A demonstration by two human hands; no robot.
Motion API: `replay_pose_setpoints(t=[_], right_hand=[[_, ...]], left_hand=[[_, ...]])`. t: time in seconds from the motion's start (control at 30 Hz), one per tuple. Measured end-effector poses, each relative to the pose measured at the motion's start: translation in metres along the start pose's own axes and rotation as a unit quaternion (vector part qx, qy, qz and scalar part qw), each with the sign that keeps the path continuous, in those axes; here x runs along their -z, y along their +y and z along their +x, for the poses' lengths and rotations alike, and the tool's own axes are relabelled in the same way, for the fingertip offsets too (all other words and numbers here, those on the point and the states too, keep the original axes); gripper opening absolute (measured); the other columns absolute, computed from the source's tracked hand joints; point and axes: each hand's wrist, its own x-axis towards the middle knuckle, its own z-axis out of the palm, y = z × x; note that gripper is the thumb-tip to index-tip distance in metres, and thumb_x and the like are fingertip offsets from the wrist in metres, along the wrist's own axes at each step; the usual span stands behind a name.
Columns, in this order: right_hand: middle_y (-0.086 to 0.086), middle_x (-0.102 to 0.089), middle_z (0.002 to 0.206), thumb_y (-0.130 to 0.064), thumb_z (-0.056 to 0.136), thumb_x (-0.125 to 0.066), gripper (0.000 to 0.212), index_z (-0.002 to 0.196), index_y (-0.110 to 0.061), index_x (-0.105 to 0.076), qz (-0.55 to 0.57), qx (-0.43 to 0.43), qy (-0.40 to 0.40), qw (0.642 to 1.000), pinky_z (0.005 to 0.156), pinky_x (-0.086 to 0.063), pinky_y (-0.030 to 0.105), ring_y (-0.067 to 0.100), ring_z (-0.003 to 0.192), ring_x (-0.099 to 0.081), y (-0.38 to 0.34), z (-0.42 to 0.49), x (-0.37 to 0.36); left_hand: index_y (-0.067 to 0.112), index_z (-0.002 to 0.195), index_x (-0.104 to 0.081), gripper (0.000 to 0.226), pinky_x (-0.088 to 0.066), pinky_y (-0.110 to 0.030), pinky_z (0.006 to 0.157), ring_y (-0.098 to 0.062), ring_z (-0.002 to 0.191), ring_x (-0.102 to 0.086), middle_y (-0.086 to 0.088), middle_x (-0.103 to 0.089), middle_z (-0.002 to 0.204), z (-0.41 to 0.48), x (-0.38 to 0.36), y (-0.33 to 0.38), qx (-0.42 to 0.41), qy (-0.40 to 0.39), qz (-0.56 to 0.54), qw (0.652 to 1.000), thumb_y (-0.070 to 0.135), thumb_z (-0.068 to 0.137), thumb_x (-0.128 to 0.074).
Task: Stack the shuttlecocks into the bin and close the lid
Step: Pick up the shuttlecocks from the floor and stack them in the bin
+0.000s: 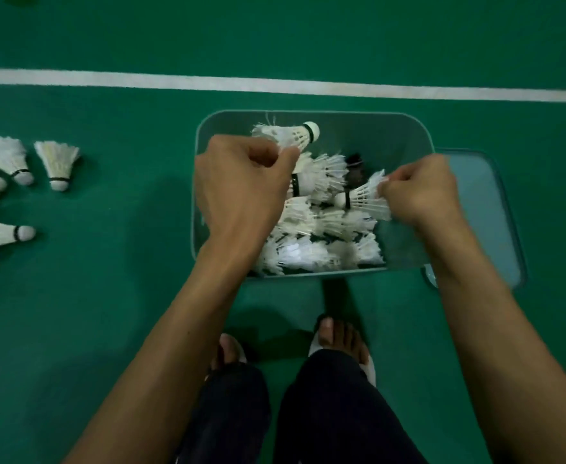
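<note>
You're standing on a green court floor [107,296], and a white line [275,85] runs across it beyond the bin [405,135]. The bin sits on the floor right in front of your feet [338,336], open, with a pile [315,249] of white shuttlecocks inside. The lid [485,209] lies flat on the floor just beside the bin's right side. Off to your left, well apart from the bin, loose shuttlecocks [57,162] lie on the floor.

Both your arms reach forward over the bin. Your left hand [241,182] is curled, knuckles up, pinching the upper shuttlecock [291,133] by its feathers, cork pointing right, above the bin's far end. Your right hand [422,192] hangs over the bin's right wall, fingers curled, pinching the feather skirt of the lower shuttlecock [365,197], cork pointing left, over the pile.
</note>
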Motion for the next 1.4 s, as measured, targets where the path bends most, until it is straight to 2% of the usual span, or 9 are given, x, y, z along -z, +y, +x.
replay_pose_setpoints(t=[0.23,0.4,0.57,0.73,0.87,1.0,1.17,1.3,1.4], right_hand=[[0.006,-0.072,0.086,-0.009,0.087,-0.069,0.007,0.09,-0.007,-0.074,0.071,-0.036,-0.06,0.995,0.075,-0.06,0.035,0.019,0.079,-0.068,-0.007,0.012,-0.052],[0.011,-0.071,0.097,-0.01,0.084,-0.071,0.023,0.105,-0.003,-0.067,0.115,-0.072,-0.144,0.98,0.05,-0.042,0.026,0.026,0.078,-0.067,-0.031,0.011,-0.088],[0.012,-0.076,0.098,-0.018,0.085,-0.073,0.023,0.103,-0.005,-0.07,0.112,-0.067,-0.185,0.974,0.06,-0.052,0.032,0.022,0.083,-0.073,-0.032,0.014,-0.073],[-0.005,-0.074,0.083,-0.011,0.085,-0.071,0.009,0.091,-0.016,-0.076,0.088,0.139,-0.074,0.984,0.073,-0.058,0.029,0.002,0.072,-0.065,-0.027,0.007,-0.014],[-0.004,-0.071,0.118,0.008,0.09,-0.062,0.04,0.121,-0.015,-0.07,0.08,0.348,-0.293,0.887,0.079,-0.056,0.02,0.008,0.106,-0.066,-0.04,0.0,0.015],[0.001,-0.074,0.101,0.003,0.088,-0.07,0.025,0.109,-0.009,-0.075,0.024,0.372,-0.385,0.844,0.07,-0.049,0.012,0.012,0.094,-0.069,-0.036,-0.006,0.009],[0.004,-0.077,0.085,-0.03,0.084,-0.082,0.013,0.092,-0.02,-0.081,-0.011,0.334,-0.383,0.861,0.071,-0.055,0.039,0.017,0.072,-0.067,-0.021,-0.005,0.018],[0.003,-0.076,0.073,-0.022,0.086,-0.081,0.008,0.08,-0.017,-0.081,-0.05,0.304,-0.382,0.871,0.061,-0.051,0.032,0.013,0.058,-0.062,-0.018,-0.008,0.03],[-0.001,-0.076,0.07,-0.019,0.084,-0.082,0.01,0.075,-0.019,-0.081,-0.099,0.252,-0.274,0.923,0.068,-0.051,0.03,0.016,0.065,-0.067,-0.01,-0.001,0.027]], left_hand=[[0.017,0.058,-0.067,0.035,-0.036,-0.022,0.055,0.001,0.048,-0.044,0.011,-0.055,0.05,0.003,-0.002,-0.024,0.014,-0.003,0.025,1.0,0.041,0.082,-0.076],[0.016,0.061,-0.069,0.032,-0.039,-0.02,0.058,0.003,0.051,-0.048,0.011,-0.061,0.054,0.008,0.012,-0.036,0.01,-0.008,0.023,1.0,0.036,0.084,-0.079],[0.017,0.059,-0.069,0.033,-0.037,-0.02,0.054,0.001,0.049,-0.046,0.012,-0.056,0.051,0.01,0.007,-0.037,0.016,-0.057,0.014,0.998,0.036,0.083,-0.081],[0.018,0.067,-0.067,0.028,-0.042,-0.025,0.059,-0.005,0.059,-0.052,0.008,-0.062,0.064,0.011,0.003,-0.037,-0.027,-0.238,0.038,0.97,0.031,0.089,-0.08],[0.026,0.077,-0.066,0.021,-0.053,-0.034,0.075,-0.016,0.075,-0.068,0.008,-0.066,0.076,0.009,-0.004,-0.035,-0.083,-0.376,0.052,0.922,0.024,0.098,-0.069],[0.031,0.08,-0.069,0.02,-0.053,-0.037,0.081,-0.013,0.079,-0.066,0.011,-0.066,0.081,0.008,-0.008,-0.04,-0.088,-0.404,0.04,0.91,0.024,0.099,-0.068],[0.023,0.088,-0.077,0.014,-0.049,-0.031,0.067,0.001,0.065,-0.058,0.008,-0.069,0.084,0.007,-0.01,-0.041,-0.077,-0.398,0.016,0.914,0.021,0.1,-0.068],[0.025,0.093,-0.08,0.009,-0.057,-0.042,0.091,-0.008,0.09,-0.072,0.008,-0.076,0.093,0.004,-0.017,-0.038,-0.073,-0.362,0.007,0.929,0.026,0.096,-0.071],[0.027,0.095,-0.078,0.005,-0.056,-0.034,0.086,-0.006,0.084,-0.069,0.012,-0.073,0.086,0.005,-0.019,-0.039,-0.057,-0.275,0.041,0.959,0.026,0.094,-0.073]])
